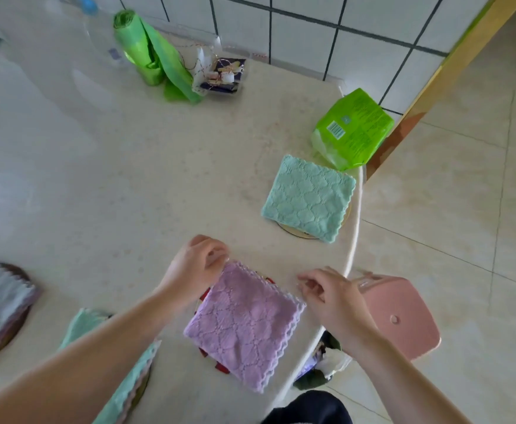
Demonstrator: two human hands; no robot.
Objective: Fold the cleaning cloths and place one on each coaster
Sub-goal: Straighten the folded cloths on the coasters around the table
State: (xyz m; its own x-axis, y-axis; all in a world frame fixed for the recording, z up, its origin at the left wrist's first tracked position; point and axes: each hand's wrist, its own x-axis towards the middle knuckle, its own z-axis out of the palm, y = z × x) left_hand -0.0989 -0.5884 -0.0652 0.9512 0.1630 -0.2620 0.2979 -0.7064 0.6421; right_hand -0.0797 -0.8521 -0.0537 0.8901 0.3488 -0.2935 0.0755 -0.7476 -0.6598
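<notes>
Bright, even daylight, soft and diffuse. Pale glare washing over the far left of the surface (51, 142), bleaching detail there. Only faint, soft-edged shadows under the forearms and beneath the purple cloth (244, 325). Strong wide-angle bending toward the borders, curving the wall tiles (311, 41) and stretching the forearms. Smeared and out of focus along the left edge and bottom corners; slight motion blur on the fingers of the right hand (333, 298). Sharpest near the centre.
</notes>
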